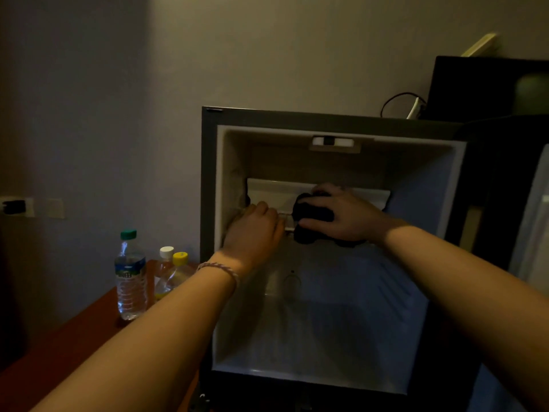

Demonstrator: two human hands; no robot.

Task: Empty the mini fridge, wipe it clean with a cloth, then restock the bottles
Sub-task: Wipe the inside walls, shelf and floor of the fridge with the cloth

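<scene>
Right grip [341, 217], centre of frame, curled over a bunched black cloth [312, 215] and pressing it to the shelf [315, 193] at the back of the fridge [356, 292]. Thumb toward the left, fingers over the cloth's top. Left grip [255, 227] just left of it, fingers bent forward at the shelf's left end by the inner wall; fingertips hidden, so cannot tell if holding anything. Braided bracelet [219, 267] on the left wrist. Both forearms reaching in from the lower corners of the frame.

Fridge open, filling centre and right of frame, white interior with no bottles in sight; door [531, 218] swung out at the right edge. Small light fitting [334, 142] at the top of the cavity.

At lower left, on a reddish counter [74, 337] beside the fridge: green-capped bottle [130, 275], then white-capped bottle [165, 263] and yellow-capped bottle [178, 269] behind, close together. Wall socket [16, 206] at far left. Dark box [487, 87] and looped cable [401, 104] at upper right, above the fridge.
</scene>
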